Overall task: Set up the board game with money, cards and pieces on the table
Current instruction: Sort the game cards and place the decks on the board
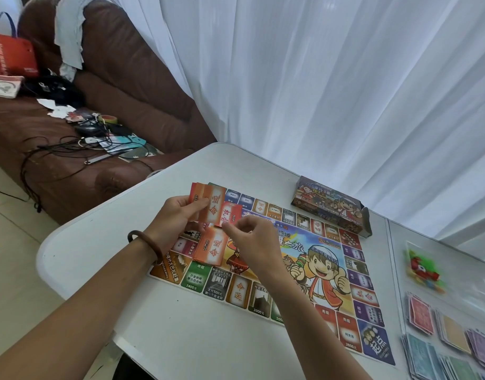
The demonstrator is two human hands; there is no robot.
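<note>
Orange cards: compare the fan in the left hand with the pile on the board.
The fan of orange cards is gripped in the left hand, above the game board; the orange pile lies flat on it, untouched. The fan is spread, several edges showing; the pile is stacked, only its top card showing. Both show the same orange back with two characters. The right hand pinches a red card beside the fan.

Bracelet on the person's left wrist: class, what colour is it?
Dark brown and plain; the bracelet shows best in the head view.
</note>
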